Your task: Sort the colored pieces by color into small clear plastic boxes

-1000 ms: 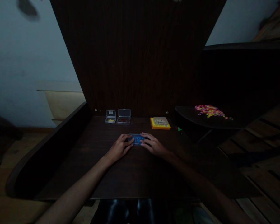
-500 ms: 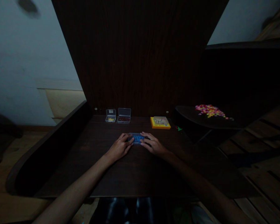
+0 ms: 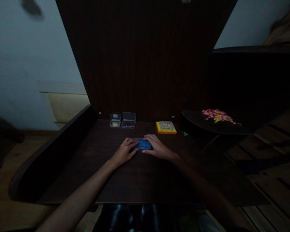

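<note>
A small clear plastic box (image 3: 143, 144) with blue pieces inside lies flat on the dark table, between my two hands. My left hand (image 3: 124, 150) grips its left end, fingers over the top and thumb at the near edge. At the right end, my right hand (image 3: 158, 147) spans the box, with its fingers along the far edge and the thumb at the near corner. The pieces are too small and dim to name. Whether the lid is fully closed cannot be made out.
Behind stand two lidded boxes with lids raised, one with yellow bits (image 3: 115, 124), one with dark red bits (image 3: 129, 123). A yellow box (image 3: 166, 128) bears a clear case. Colourful small pieces (image 3: 217, 115) lie heaped on the right shelf. A raised side panel (image 3: 50, 154) bounds the left.
My right hand's fingers have drawn together along the far edge, and its thumb has moved to the near edge. The left thumb has shifted slightly nearer me. The box stays in place.
</note>
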The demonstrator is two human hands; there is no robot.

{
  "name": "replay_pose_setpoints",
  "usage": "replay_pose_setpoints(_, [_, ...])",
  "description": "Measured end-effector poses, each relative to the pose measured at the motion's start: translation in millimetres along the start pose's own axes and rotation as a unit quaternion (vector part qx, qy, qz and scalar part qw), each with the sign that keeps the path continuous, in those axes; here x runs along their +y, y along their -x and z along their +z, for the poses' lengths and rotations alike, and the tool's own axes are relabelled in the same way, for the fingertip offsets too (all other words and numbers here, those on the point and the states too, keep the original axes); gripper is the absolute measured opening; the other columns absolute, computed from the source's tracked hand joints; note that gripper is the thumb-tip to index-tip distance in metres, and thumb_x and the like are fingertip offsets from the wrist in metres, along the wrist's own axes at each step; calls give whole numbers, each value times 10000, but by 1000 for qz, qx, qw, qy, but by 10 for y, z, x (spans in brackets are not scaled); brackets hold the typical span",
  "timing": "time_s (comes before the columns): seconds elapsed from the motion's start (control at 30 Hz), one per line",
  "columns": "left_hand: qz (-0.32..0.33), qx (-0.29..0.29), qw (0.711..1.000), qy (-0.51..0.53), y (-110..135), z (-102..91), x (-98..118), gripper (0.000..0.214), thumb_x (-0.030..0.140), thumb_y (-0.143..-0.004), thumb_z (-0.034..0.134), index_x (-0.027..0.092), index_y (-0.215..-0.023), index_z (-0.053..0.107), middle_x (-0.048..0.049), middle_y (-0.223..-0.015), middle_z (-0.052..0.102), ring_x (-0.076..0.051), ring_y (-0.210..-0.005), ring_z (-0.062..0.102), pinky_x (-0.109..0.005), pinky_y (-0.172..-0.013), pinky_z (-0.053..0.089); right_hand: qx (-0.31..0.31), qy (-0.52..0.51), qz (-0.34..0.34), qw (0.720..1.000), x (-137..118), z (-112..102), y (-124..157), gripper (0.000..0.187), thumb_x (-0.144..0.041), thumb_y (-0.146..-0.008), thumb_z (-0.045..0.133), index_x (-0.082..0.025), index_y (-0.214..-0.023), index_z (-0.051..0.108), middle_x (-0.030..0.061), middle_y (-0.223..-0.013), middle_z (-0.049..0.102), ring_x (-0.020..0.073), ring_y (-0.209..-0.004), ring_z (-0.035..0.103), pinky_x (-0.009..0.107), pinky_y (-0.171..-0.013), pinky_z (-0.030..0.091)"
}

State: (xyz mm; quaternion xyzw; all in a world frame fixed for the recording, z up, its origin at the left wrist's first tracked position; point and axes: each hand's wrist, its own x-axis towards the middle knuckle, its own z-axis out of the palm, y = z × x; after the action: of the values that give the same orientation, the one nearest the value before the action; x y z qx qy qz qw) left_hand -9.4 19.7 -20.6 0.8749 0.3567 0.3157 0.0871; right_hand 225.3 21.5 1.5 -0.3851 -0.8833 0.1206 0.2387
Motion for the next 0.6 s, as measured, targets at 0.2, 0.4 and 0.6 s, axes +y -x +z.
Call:
replay_pose_setpoints(0.2, [-23,12,999,25,0,-39,65,456,261,-863,597,211,-1310,519,-100,-1231,584,-243,-1145,550,-432,-1013,491,-30,5,0,1000,7,16,-62,512,-353,-816,699,-224,-1279,523,109,-1232,574,268,-1164,519,457,-1018,447])
replay_pose_setpoints(0.4, [-41,7,999,5,37,-35,45,443,280,-866,576,197,-1297,525,-108,-1249,566,-250,-1154,553,-428,-1019,486,8,14,14,1000,307,-242,-33,491,-288,-819,683,-230,-1278,520,104,-1242,576,267,-1166,535,471,-1017,440])
replay_pose_setpoints(0.6, [-43,-27,998,-33,43,-12,13,273,317,-902,533,185,-1097,670,-118,-1191,629,-272,-1109,586,-492,-1009,471,60,49,48,996,884,-719,2,429,-324,-835,644,-220,-1244,565,115,-1274,575,289,-1192,534,519,-1030,416])
